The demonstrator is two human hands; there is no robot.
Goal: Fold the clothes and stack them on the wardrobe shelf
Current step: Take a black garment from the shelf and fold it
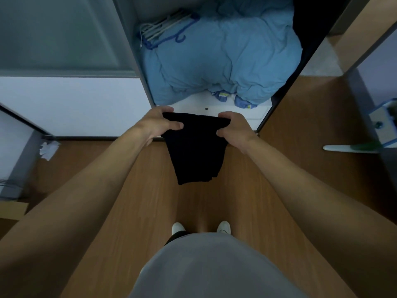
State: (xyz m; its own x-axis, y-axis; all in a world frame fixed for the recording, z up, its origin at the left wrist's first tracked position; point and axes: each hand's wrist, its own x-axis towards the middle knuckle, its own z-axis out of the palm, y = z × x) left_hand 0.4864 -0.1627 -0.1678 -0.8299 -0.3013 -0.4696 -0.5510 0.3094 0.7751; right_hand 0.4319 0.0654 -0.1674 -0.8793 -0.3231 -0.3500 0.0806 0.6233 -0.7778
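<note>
Hanging from a two-handed grip, the black garment (193, 151) is held up by its top edge in the air, just short of the wardrobe shelf (193, 106). One upper corner is clamped in the curled left hand (160, 123) and the other in the right hand (233, 127), with thumbs on the near side and fingers over the far side. The cloth appears to be narrowed into a strip already, so the folding step is judged part done. A further fold, hem up to the held edge, is probably called for before stacking. For that, one corner would have to be let go, or the cloth laid flat.

Just beyond the grip lies the white lip of the shelf. Further beyond, blue bedding (225, 61) fills most of the compartment, with hangers (165, 26) at its far left, so only a narrow bare strip is left for a stack. The wardrobe frame (279, 93) closes in beside the right hand. Below the grip the wooden floor (268, 179) is open.
</note>
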